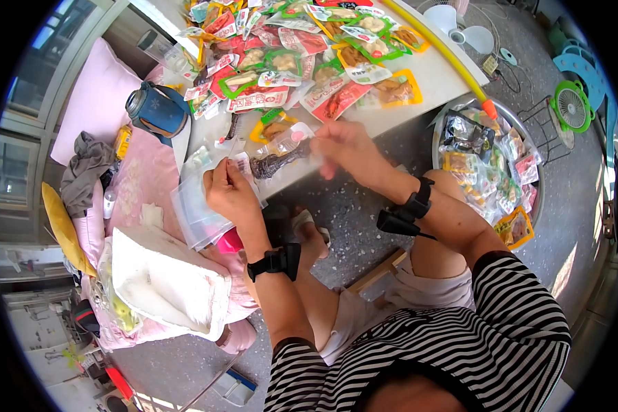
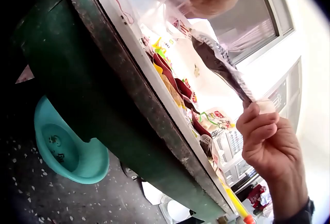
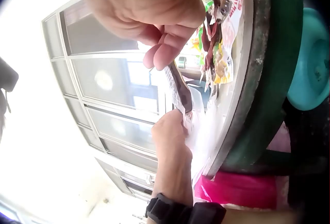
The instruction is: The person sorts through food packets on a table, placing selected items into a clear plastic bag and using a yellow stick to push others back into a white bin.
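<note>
Pinching opposite ends, the left hand [image 1: 232, 194] and right hand [image 1: 350, 152] hold a dark packet [image 1: 279, 162]. One slipping fingertip could drop it past the table [image 1: 393, 119] beneath them.

The shirt [image 1: 419, 343] is striped black and white; the basin [image 2: 64, 147], turquoise.

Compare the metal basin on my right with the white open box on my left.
The metal basin is round and silvery, while the white box has straighter sides and corners. The basin holds a heap of colorful packets; the box shows its bare white inside. The basin sits beside the table, while the box lies over pink cloth. Both are open containers.
</note>
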Tool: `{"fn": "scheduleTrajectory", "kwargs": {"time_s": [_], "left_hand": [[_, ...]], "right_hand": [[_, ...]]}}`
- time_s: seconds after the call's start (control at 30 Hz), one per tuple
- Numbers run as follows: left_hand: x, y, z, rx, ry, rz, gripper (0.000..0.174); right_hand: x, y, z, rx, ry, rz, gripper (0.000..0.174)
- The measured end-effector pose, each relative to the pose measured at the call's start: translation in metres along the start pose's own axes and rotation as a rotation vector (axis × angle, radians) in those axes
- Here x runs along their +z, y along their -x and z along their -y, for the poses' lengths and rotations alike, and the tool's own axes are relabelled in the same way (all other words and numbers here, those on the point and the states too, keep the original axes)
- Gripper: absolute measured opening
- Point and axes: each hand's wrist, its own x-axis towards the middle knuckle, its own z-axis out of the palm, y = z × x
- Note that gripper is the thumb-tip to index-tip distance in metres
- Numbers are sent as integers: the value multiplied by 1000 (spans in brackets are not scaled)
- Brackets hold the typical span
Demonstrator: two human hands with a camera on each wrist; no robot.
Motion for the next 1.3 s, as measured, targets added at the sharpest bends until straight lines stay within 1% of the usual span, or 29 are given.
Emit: {"fn": "scheduleTrajectory", "kwargs": {"time_s": [0.03,0.1,0.2,0.23,0.33,0.43,0.53,0.63,0.73,0.83,0.93,1.03,1.13,1.23,1.3], "left_hand": [[0,1,-1,26,16,8,12],[1,2,-5,78,51,24,13],[3,10,-14,44,236,142,14],[4,13,-16,53,254,149,14],[4,15,-19,73,265,152,14],[0,11,-21,73,214,152,14],[-2,11,-24,55,289,180,13],[0,14,-23,87,327,213,14],[-7,10,-29,42,363,269,14],[-8,11,-32,57,465,334,15],[-9,16,-41,77,558,402,15],[-5,15,-26,83,413,365,15],[-2,12,-21,104,292,334,14],[4,13,-25,89,272,333,14],[7,14,-28,79,269,338,14]], "right_hand": [[-1,0,-3,33,-28,4,12],[1,-3,-11,35,-129,-48,12],[8,-9,-22,28,-213,-139,12],[10,-10,-24,23,-229,-171,12],[15,-11,-34,47,-237,-102,14],[22,-16,-43,94,-144,-41,12],[27,-24,-49,94,-242,16,11],[33,-30,-45,123,-244,27,9],[41,-29,-44,114,-199,23,8],[46,-34,-53,109,-240,26,9],[55,-45,-69,125,-503,-9,10],[63,-43,-67,117,-643,28,14],[59,-39,-61,76,-392,32,18],[47,-33,-55,-126,86,-37,14],[36,-26,-43,-276,344,-75,9]]}}
